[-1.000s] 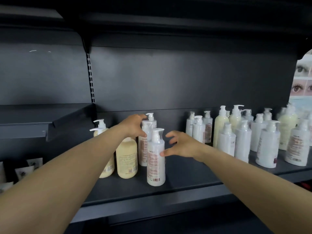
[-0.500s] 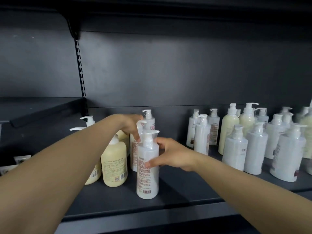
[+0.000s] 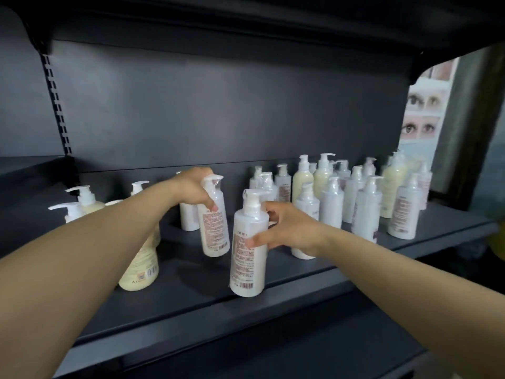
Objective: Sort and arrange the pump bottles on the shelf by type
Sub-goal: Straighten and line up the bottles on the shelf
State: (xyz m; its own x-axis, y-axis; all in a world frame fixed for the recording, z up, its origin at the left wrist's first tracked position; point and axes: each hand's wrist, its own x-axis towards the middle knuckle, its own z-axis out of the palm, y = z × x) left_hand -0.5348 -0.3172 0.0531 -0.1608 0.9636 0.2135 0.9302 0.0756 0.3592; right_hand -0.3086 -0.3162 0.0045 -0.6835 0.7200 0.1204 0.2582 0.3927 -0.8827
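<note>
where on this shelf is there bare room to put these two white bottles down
Bare shelf runs along the front edge, between the cream bottle at left and the white bottle in the right hand. The left hand holds another white bottle. The right cluster is crowded.

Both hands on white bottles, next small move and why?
Probably carry both right: the right hand grips a tilted white bottle, the left hand another white bottle, and the white group stands right, cream bottles left.

Both hands now grip white bottles (image 3: 248,242), lifted, tilted, moving right.
</note>
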